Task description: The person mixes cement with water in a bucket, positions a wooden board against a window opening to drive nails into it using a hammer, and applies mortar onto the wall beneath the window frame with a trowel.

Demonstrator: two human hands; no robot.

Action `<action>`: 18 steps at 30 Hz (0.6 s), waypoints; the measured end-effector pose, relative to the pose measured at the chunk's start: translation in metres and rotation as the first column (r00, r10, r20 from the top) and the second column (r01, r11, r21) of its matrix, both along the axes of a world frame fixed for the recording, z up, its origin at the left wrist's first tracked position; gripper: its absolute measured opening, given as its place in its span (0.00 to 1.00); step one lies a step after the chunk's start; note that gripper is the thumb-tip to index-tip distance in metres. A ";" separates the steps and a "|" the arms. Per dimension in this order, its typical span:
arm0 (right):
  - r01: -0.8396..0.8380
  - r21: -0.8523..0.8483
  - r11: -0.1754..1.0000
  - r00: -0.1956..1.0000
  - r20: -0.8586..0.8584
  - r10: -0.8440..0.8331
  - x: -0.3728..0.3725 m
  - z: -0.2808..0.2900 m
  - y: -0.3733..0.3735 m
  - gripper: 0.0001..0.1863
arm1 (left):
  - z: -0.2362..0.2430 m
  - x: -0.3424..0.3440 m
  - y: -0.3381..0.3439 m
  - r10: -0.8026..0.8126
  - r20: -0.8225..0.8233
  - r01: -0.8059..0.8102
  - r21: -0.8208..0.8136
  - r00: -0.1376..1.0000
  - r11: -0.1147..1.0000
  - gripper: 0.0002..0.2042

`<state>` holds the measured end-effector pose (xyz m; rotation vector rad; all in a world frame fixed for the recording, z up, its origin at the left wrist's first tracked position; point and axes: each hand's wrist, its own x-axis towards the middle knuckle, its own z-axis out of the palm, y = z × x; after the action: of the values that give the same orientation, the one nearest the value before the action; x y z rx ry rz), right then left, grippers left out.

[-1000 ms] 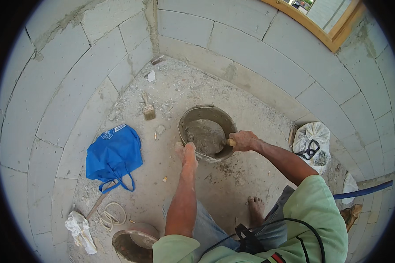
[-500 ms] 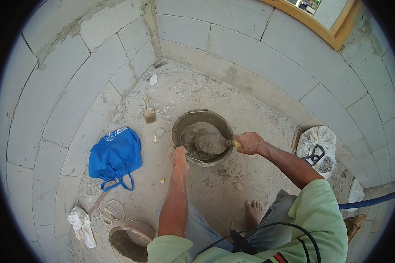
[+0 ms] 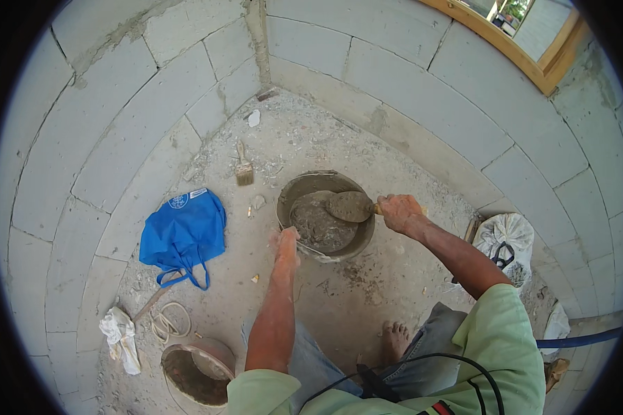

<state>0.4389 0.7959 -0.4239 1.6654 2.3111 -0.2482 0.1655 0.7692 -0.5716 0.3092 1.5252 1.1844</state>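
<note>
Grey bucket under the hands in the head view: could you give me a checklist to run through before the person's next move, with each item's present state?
1. Right hand grips the trowel by its handle: ok.
2. Trowel blade within the bucket opening, at the grey mix: ok.
3. Left hand at the bucket's near-left rim: ok; firmness of its hold: cannot tell.
4. Hands gloved: not ok, both are bare.
5. Visible foot covered: not ok, it is bare.
6. Brush and blue bag apart from the bucket: ok.

Bkt w/ mortar in it is btwn my L hand, at its near-L rim, & my R hand w/ trowel; brush & bag to L, 2nd bkt near-L, sack R by wall.
</note>
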 end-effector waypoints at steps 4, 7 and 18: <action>-0.043 0.014 0.999 0.999 0.026 0.043 -0.022 -0.017 0.003 0.11 | 0.003 0.003 -0.003 -0.006 -0.083 0.007 0.017 0.997 1.000 0.16; -0.007 -0.108 0.994 1.000 -0.001 0.007 -0.039 -0.025 0.003 0.12 | 0.012 0.003 -0.004 -0.039 -0.055 0.036 -0.061 0.998 0.998 0.18; -0.001 -0.225 0.974 0.978 -0.203 -0.046 0.005 0.001 -0.004 0.19 | 0.014 0.001 -0.006 0.005 -0.131 -0.018 -0.092 0.991 0.996 0.24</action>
<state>0.4441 0.7924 -0.4234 1.6203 2.3064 -0.6918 0.1660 0.7637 -0.5581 0.3211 1.6925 1.1165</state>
